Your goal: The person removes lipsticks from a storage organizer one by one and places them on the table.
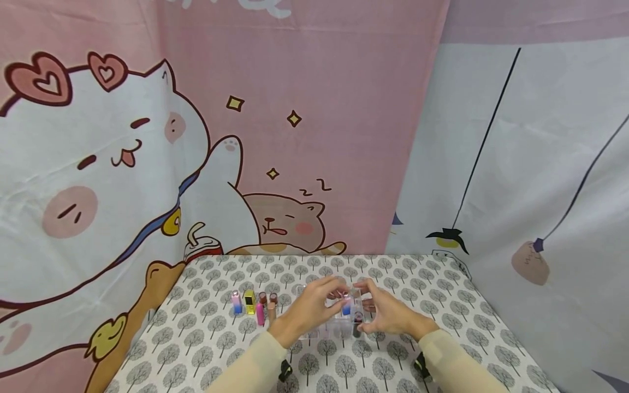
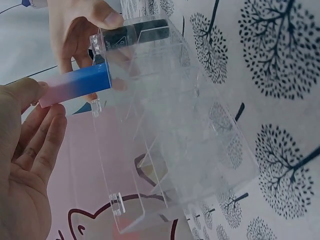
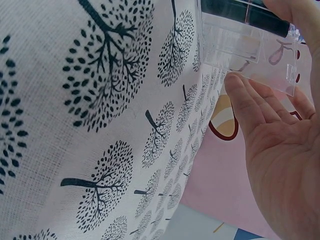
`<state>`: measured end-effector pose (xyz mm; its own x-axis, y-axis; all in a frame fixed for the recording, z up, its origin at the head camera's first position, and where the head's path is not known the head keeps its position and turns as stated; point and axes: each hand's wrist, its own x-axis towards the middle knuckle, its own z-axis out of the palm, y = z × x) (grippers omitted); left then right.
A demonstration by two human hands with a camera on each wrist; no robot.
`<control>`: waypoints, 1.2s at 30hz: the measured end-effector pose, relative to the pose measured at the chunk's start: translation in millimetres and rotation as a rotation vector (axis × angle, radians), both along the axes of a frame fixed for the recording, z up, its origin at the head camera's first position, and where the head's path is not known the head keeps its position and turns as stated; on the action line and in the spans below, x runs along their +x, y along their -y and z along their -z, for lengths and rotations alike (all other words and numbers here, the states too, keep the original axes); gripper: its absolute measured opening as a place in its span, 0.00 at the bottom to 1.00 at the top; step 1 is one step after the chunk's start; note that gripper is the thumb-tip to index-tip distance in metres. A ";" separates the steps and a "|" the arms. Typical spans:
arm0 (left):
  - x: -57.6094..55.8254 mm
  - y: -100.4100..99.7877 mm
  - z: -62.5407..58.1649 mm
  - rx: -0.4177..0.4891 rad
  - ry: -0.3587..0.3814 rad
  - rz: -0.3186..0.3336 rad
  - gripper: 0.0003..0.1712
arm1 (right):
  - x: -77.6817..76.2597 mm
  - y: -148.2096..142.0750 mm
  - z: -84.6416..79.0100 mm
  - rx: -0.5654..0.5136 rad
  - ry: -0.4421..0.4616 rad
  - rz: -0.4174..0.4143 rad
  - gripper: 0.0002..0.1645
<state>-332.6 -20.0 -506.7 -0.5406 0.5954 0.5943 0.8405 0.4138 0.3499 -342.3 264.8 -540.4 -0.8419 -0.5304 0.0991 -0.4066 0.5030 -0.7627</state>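
My left hand pinches a pink-to-blue lipstick tube between thumb and fingers. Its blue end meets the rim of a clear, divided organizer box, at the right-hand part as the head view shows it. With the thumb on the near side and the fingers on the far side, my right hand holds the right end of that box. A black lipstick tube stands inside the box in the near right corner, close to the right thumb.
Left of the box stand another pink-to-blue tube, a gold tube, a magenta tube, a tan tube and two brown tubes. A tree-print cloth covers the table. Behind it hangs a cartoon-print curtain.
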 end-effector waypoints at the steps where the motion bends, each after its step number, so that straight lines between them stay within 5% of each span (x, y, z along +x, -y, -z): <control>1: 0.9 1.5 -0.6 -0.004 -0.002 -0.006 0.19 | 0.2 -0.1 0.1 0.001 0.003 0.002 0.66; 25: 9.0 43.8 -12.4 0.063 -0.135 0.008 0.17 | -2.3 -1.4 3.8 0.017 0.012 0.032 0.67; 36: 9.5 70.9 -8.4 0.110 -0.173 0.002 0.20 | -1.2 0.1 1.7 0.021 0.002 0.025 0.66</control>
<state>-323.2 -90.9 -498.3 -0.4232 0.5228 0.7400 0.8930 0.3789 0.2430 -343.5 264.7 -542.1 -0.8550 -0.5114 0.0865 -0.3923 0.5284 -0.7529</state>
